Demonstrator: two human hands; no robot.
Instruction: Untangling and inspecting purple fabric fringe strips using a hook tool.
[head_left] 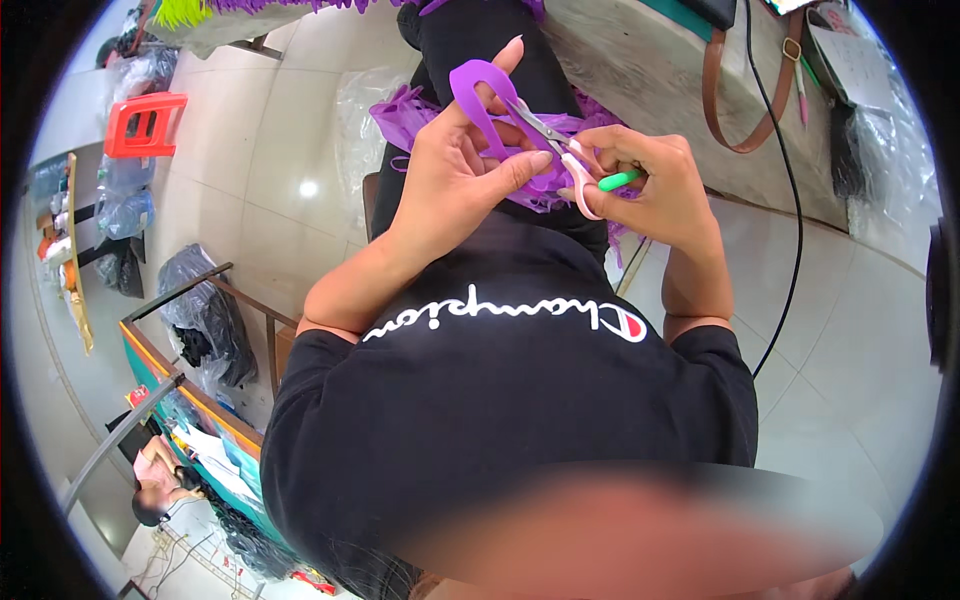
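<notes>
A flat purple looped piece point(466, 82) of thin sheet material is held in my left hand point(450, 175), between thumb and fingers, with one fingertip sticking up past it. My right hand point(660, 182) grips small scissors point(578, 185) with pale pink and white handles. Their metal blades point up and left and meet the purple piece; whether they are parted is hard to make out. A bright green rod-like thing point(619, 181) also sticks out from my right fingers. Under my hands, more purple strips and scraps point(405, 115) lie in a heap on my lap.
A covered table point(650, 70) with a brown strap point(715, 110) hanging over its edge stands ahead right. A black cable point(797, 210) runs down the right side. At left are a red plastic stool point(146, 125) and plastic bags point(205, 320). Another person point(158, 475) is at the lower left.
</notes>
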